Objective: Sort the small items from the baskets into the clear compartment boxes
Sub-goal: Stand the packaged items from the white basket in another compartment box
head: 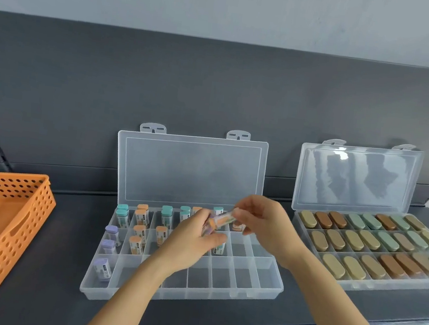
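Nearest: both forearms reach in over the front edge of the dark shelf [43, 290]. Left hand [192, 243] is over the middle of the clear compartment box [183, 297], fingers curled round a small bundle of tubes [209, 228]; blurred, count unreadable. Right hand [262, 222] is just beyond it, thumb and fingertips pinched on the end of 1 tube [225, 219], apparently drawing it from the bundle. Both hands are above the box, not in a compartment. The front row shows 1 purple-capped tube in its left cell. Further back, purple-capped tubes [111, 230], orange-capped tubes [135, 241] and teal-capped tubes [122, 211] stand upright in the left and rear cells. The orange basket [19, 222] sits well apart at the left. The second box [392, 288], at the right, is packed with oval cases [355, 240]. Both lids are propped open against the back panel. Risks (judgement): pulling 1 tube could loosen the left hand's hold, so the rest spill across cells and mix colours; a wrist lowered carelessly could topple standing tubes; blurred cap colour invites a wrong-cell placement.
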